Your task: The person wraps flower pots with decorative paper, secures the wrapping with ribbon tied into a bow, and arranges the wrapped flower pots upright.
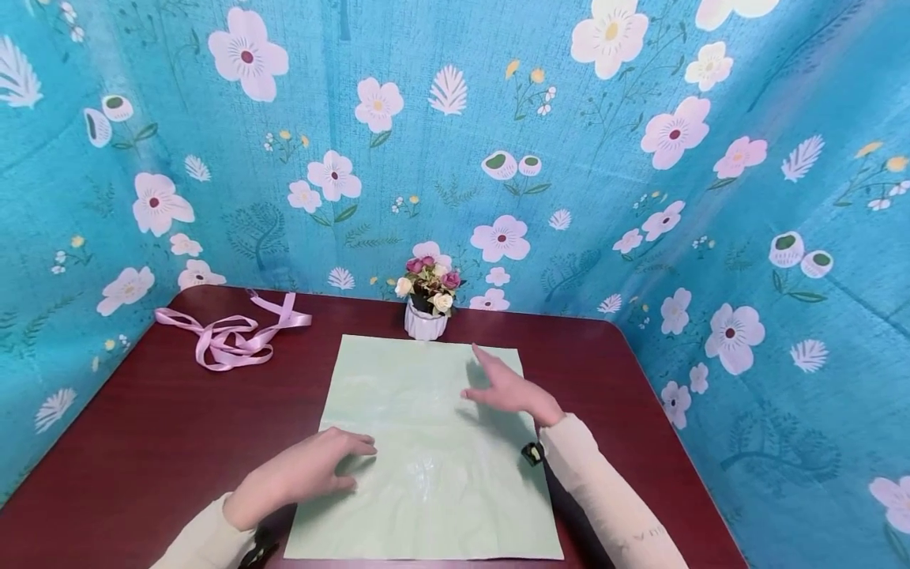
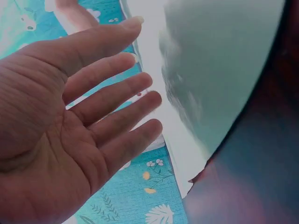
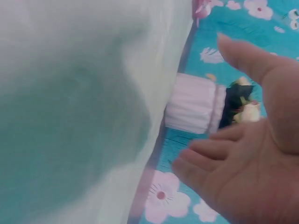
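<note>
A pale green sheet point(image 1: 426, 427) lies flat on the dark red table, slightly creased and glossy near its middle. Over its left edge hovers my left hand point(image 1: 306, 468), fingers loosely bent and holding nothing; the left wrist view shows the palm point(image 2: 51, 140) with the fingers spread apart. My right hand point(image 1: 512, 387) is above the sheet's upper right part, thumb apart from the fingers, also holding nothing. In the right wrist view the right hand point(image 3: 252, 158) appears in front of a white flowerpot point(image 3: 191, 102), which stands beyond the sheet's far edge.
Artificial roses point(image 1: 432, 280) fill the white pot at the table's back. A tangled pink ribbon point(image 1: 231, 340) lies at the back left of the dark red table point(image 1: 178, 442). Blue floral cloth point(image 1: 419, 134) hangs behind the table and along its sides.
</note>
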Demonstrator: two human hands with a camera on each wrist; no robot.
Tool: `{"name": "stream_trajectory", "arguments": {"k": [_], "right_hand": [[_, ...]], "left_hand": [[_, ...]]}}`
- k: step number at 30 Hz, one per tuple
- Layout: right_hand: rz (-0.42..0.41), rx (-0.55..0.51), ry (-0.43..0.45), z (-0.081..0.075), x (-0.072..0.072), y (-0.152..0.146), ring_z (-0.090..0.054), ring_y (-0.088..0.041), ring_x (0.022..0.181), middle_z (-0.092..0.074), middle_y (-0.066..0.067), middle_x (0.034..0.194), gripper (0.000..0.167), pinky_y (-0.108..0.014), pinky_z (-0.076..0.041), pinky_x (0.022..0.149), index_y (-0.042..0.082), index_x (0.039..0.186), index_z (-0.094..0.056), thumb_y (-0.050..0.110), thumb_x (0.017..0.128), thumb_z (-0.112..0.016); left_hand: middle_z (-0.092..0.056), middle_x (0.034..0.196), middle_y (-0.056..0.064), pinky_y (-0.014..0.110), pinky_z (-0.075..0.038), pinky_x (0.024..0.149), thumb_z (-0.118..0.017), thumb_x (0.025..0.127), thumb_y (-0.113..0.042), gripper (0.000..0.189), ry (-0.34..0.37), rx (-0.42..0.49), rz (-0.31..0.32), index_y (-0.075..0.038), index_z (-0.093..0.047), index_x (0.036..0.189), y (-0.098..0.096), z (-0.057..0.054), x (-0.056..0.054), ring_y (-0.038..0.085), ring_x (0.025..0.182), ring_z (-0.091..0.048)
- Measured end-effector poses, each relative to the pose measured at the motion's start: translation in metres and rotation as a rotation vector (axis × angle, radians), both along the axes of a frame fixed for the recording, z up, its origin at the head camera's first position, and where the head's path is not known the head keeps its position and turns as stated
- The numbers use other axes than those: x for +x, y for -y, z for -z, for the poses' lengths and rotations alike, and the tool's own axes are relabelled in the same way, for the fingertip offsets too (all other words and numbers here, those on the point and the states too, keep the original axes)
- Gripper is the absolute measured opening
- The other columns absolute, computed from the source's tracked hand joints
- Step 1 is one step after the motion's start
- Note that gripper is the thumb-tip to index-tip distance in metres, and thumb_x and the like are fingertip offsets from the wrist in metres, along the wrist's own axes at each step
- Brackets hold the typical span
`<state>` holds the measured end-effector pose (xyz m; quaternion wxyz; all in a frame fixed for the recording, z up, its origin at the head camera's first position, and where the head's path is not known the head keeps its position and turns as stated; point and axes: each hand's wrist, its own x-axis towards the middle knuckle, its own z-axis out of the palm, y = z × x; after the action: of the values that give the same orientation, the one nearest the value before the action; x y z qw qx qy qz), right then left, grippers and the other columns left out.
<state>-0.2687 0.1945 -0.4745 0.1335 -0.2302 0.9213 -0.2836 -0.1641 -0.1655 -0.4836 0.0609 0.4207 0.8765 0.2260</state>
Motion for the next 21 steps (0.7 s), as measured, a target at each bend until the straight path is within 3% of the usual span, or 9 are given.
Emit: {"name": "stream_trajectory", "arguments": {"k": [7, 11, 17, 21], "right_hand": [[0.216, -0.071, 0.032, 0.010, -0.056, 0.024, -0.018, -0.036, 0.155, -0.015, -0.022, 0.168, 0.099, -0.052, -0.023, 0.122, -0.003, 0.161, -0.011, 0.034, 0.093, -0.072], [0.306, -0.175, 0.061, 0.022, -0.081, 0.040, -0.024, -0.035, 0.153, -0.021, -0.022, 0.166, 0.099, -0.051, -0.028, 0.121, -0.002, 0.161, -0.015, 0.032, 0.091, -0.076], [0.368, -0.409, 0.089, 0.033, -0.099, 0.065, -0.049, -0.034, 0.135, -0.050, -0.021, 0.147, 0.076, -0.049, -0.043, 0.109, 0.000, 0.150, -0.040, 0.019, 0.087, -0.079], [0.439, -0.527, 0.078, 0.040, -0.108, 0.077, -0.058, -0.029, 0.123, -0.061, -0.017, 0.136, 0.067, -0.043, -0.048, 0.104, 0.002, 0.141, -0.050, 0.014, 0.084, -0.081]], "left_hand": [[-0.062, 0.139, 0.015, 0.047, -0.047, 0.106, -0.084, 0.081, -0.021, 0.051, 0.074, -0.031, -0.028, -0.006, -0.069, 0.128, 0.000, 0.004, 0.017, 0.034, 0.130, -0.058], [-0.057, 0.147, 0.013, 0.048, -0.043, 0.110, -0.084, 0.081, -0.022, 0.059, 0.131, -0.046, -0.042, -0.007, -0.065, 0.134, -0.004, 0.006, 0.026, 0.039, 0.137, -0.050], [-0.053, 0.150, 0.013, 0.048, -0.042, 0.111, -0.084, 0.079, -0.018, 0.061, 0.148, -0.044, -0.055, -0.007, -0.065, 0.135, -0.003, 0.012, 0.029, 0.040, 0.140, -0.046], [-0.052, 0.151, 0.014, 0.050, -0.041, 0.112, -0.084, 0.079, -0.017, 0.061, 0.161, -0.050, -0.056, -0.007, -0.065, 0.135, -0.004, 0.013, 0.027, 0.041, 0.141, -0.044]]}}
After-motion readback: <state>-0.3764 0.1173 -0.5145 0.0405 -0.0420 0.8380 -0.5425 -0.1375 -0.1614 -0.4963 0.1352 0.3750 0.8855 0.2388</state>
